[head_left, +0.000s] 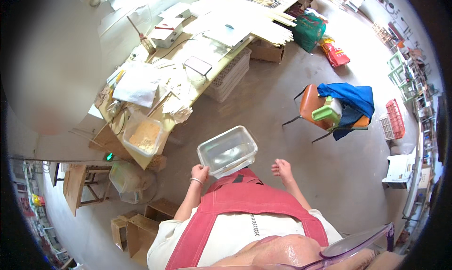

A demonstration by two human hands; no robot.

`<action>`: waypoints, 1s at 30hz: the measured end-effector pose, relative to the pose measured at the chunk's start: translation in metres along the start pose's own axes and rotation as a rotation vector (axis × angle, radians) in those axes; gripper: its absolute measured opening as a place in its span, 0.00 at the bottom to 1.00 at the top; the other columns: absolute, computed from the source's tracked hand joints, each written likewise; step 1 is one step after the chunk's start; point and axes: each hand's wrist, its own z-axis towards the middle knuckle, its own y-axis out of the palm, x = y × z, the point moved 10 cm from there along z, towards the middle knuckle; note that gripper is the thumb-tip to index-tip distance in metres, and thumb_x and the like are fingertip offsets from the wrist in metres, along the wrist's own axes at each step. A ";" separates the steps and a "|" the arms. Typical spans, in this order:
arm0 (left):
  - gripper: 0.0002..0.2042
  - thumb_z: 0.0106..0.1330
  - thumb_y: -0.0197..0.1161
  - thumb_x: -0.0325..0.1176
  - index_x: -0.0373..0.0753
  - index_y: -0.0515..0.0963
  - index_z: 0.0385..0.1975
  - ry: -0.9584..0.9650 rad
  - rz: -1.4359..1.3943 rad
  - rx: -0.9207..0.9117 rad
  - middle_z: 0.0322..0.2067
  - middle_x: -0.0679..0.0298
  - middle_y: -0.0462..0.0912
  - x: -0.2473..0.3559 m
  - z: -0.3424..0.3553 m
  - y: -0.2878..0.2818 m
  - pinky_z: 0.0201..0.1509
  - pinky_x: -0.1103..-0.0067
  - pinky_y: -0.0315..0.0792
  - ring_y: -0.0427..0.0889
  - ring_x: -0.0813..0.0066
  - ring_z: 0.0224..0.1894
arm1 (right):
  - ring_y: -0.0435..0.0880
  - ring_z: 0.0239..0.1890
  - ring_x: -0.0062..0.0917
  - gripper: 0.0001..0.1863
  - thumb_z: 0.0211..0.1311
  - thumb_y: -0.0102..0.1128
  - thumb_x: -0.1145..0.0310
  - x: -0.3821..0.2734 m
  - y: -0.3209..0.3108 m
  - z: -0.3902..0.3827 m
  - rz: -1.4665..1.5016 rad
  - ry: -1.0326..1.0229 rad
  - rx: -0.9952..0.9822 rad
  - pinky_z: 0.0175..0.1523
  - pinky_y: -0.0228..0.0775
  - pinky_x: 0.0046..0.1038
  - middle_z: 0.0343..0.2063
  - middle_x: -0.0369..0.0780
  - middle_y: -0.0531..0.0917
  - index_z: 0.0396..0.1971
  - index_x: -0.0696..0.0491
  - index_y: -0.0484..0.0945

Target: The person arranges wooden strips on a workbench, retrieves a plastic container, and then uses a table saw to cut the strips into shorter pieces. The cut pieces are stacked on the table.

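Note:
My left hand [199,172] grips the near left corner of a clear rectangular plastic container [227,152], held tilted in front of my red apron [254,199]. My right hand [281,170] is a little to the right of the container, not touching it, its fingers loosely bent and apart with nothing visible in them. Beyond and to the left, another clear tub [142,135] with pale yellow contents sits on the near end of the cluttered worktable [209,74].
An orange chair [310,107] with blue cloth and a green item stands ahead right. Bags [308,32] and cardboard [266,52] lie beyond. A white crate [228,74] is under the table. Cardboard boxes [141,234] are at lower left, red crates [395,119] at far right.

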 end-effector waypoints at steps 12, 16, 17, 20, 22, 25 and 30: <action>0.10 0.58 0.65 0.34 0.32 0.80 0.25 0.157 0.025 -0.245 0.18 0.60 0.83 0.211 0.142 0.161 0.22 0.76 0.75 0.82 0.75 0.18 | 0.84 0.41 0.24 0.22 0.65 0.65 0.68 -0.244 -0.005 0.152 -0.422 -0.441 0.016 0.49 0.76 0.30 0.40 0.41 0.86 0.56 0.60 0.76; 0.09 0.59 0.65 0.33 0.31 0.81 0.27 0.134 -0.018 -0.234 0.20 0.60 0.84 0.266 0.173 0.172 0.23 0.75 0.76 0.83 0.74 0.20 | 0.85 0.39 0.28 0.22 0.63 0.63 0.67 -0.295 -0.003 0.191 -0.408 -0.457 0.083 0.48 0.76 0.31 0.38 0.43 0.87 0.55 0.59 0.77; 0.09 0.59 0.65 0.33 0.31 0.81 0.27 0.146 -0.004 -0.228 0.20 0.60 0.84 0.273 0.183 0.177 0.23 0.75 0.76 0.83 0.74 0.20 | 0.85 0.39 0.29 0.22 0.62 0.63 0.66 -0.304 -0.003 0.207 -0.454 -0.462 0.088 0.48 0.76 0.32 0.38 0.44 0.87 0.55 0.58 0.78; 0.10 0.60 0.64 0.33 0.30 0.81 0.29 0.181 0.072 -0.213 0.21 0.58 0.84 0.296 0.213 0.187 0.25 0.73 0.77 0.84 0.72 0.20 | 0.86 0.42 0.38 0.23 0.60 0.62 0.63 -0.343 0.007 0.249 -0.589 -0.478 0.090 0.50 0.76 0.37 0.39 0.49 0.86 0.54 0.57 0.79; 0.11 0.61 0.64 0.34 0.30 0.81 0.29 0.165 0.039 -0.181 0.21 0.58 0.84 0.305 0.232 0.193 0.25 0.73 0.77 0.84 0.71 0.20 | 0.86 0.45 0.43 0.23 0.60 0.61 0.62 -0.368 0.018 0.281 -0.613 -0.470 0.058 0.52 0.76 0.40 0.41 0.51 0.86 0.53 0.57 0.79; 0.11 0.63 0.65 0.34 0.30 0.80 0.28 0.122 -0.001 -0.131 0.21 0.58 0.83 0.317 0.258 0.206 0.25 0.74 0.76 0.83 0.72 0.20 | 0.85 0.49 0.47 0.23 0.59 0.61 0.62 -0.412 0.035 0.330 -0.718 -0.465 -0.022 0.54 0.75 0.43 0.43 0.53 0.86 0.53 0.57 0.78; 0.10 0.64 0.65 0.34 0.32 0.79 0.29 0.048 -0.036 -0.007 0.22 0.59 0.84 0.327 0.310 0.229 0.25 0.75 0.76 0.82 0.73 0.20 | 0.85 0.50 0.47 0.23 0.57 0.60 0.62 -0.457 0.056 0.430 -0.798 -0.455 -0.176 0.55 0.75 0.43 0.44 0.53 0.85 0.52 0.57 0.77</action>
